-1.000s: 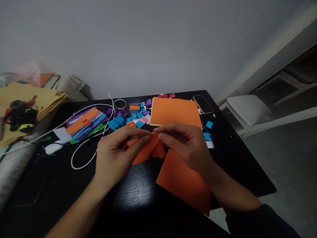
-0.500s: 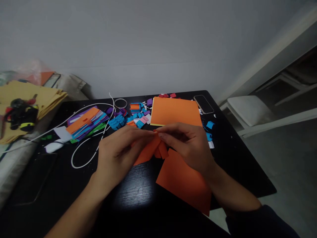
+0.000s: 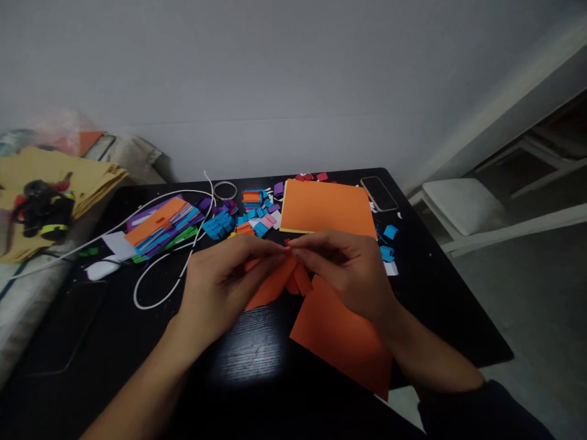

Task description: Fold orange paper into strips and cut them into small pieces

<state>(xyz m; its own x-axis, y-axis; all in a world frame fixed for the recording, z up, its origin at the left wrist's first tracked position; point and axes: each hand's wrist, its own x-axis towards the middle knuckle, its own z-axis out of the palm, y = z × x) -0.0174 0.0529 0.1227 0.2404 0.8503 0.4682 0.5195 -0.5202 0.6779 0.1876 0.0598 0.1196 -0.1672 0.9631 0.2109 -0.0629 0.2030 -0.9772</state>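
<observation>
You have both hands together over the middle of the black bench (image 3: 449,318). Your left hand (image 3: 229,269) is closed to a pinch, thumb against forefinger, on the top edge of a piece of orange paper (image 3: 269,282). Your right hand (image 3: 346,266) is pinched just as narrowly at the same edge, fingertips almost meeting the left's. The paper slopes down behind your left fingers; its full outline is hidden.

The step in hand looks like folding or creasing that edge, though the fingers cover the detail. From here, the move seems to call for a level pinch on both sides and light, even pressure.

Counted: one piece held; at least two orange strips (image 3: 301,279) below your right fingertips, whether loose or joined you cannot tell; one orange sheet (image 3: 342,339) near, partly under your right wrist; one orange-topped stack (image 3: 328,208) beyond your hands. Far right lies one phone (image 3: 380,193), with two blue pieces (image 3: 391,232) and one white scrap (image 3: 391,268) nearer. To the left are one ring (image 3: 225,199), one looping white cable (image 3: 149,308) and one pile of coloured strips (image 3: 160,226), too overlapped to count.
</observation>
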